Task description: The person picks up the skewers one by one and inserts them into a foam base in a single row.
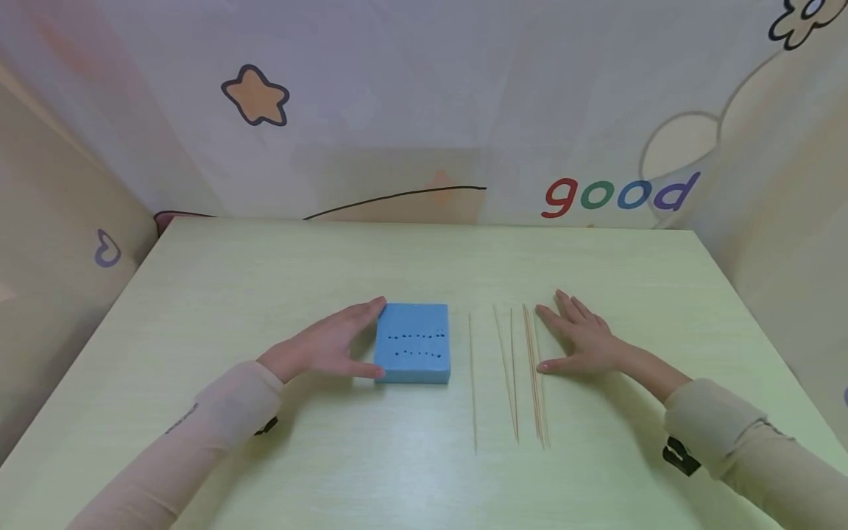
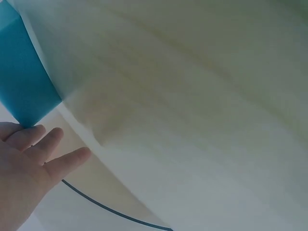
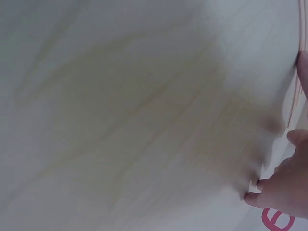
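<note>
A blue foam-like block [image 1: 412,320] with two rows of small dark holes lies on the table. At its left side my left hand [image 1: 324,342] has thumb and fingers spread, touching near the near and far left corners. The left wrist view shows the fingers [image 2: 48,144] fairly straight beside the block [image 2: 29,72]. Several thin wooden sticks [image 1: 533,368] lie right of the block, roughly lengthwise. My right hand [image 1: 586,342] rests with spread fingers at the right edge of the rightmost sticks. Some sticks [image 3: 301,29] show at the edge of the right wrist view.
The pale table [image 1: 265,272] reaches back to a printed backdrop [image 1: 411,88] with a star and the word "good". Side panels [image 1: 53,243] stand at left and right. One stick [image 1: 472,383] lies apart, nearest the block.
</note>
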The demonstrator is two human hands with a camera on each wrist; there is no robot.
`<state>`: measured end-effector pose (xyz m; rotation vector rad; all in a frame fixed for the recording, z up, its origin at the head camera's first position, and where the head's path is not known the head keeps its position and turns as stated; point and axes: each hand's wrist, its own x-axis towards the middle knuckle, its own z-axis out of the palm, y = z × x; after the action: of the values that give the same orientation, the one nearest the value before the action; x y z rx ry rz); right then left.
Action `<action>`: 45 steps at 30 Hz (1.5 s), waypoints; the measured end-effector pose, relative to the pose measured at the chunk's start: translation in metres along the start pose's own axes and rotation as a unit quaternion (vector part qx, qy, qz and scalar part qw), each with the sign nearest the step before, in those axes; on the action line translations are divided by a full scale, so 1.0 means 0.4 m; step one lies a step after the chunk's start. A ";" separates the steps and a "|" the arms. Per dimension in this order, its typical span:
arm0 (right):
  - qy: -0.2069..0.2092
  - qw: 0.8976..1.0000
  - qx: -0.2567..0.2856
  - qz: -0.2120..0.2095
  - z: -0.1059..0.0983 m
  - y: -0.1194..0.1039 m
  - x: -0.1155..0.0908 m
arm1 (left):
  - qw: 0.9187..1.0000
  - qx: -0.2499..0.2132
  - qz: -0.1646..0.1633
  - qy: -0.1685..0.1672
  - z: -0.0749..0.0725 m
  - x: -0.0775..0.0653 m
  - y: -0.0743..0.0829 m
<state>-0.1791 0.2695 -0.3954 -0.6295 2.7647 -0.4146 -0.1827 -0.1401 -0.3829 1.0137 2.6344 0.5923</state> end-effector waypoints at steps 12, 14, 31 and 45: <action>-0.032 0.999 -0.012 0.000 -0.021 -0.009 0.024 | 1.000 -0.004 -0.026 -0.014 -0.015 0.006 0.006; -0.035 0.999 -0.008 0.000 -0.022 -0.010 0.027 | 1.000 -0.004 -0.026 -0.015 -0.017 0.006 0.008; -0.015 0.996 0.082 0.025 -0.013 -0.017 0.034 | 1.000 0.002 -0.008 -0.020 -0.013 0.013 0.009; 0.020 0.987 0.155 0.028 -0.001 0.001 0.016 | 1.000 0.004 -0.005 -0.015 -0.004 0.015 0.010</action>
<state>-0.1850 0.2672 -0.3963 -0.4682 2.6656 -0.8324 -0.1853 -0.1338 -0.3803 1.0033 2.6162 0.5617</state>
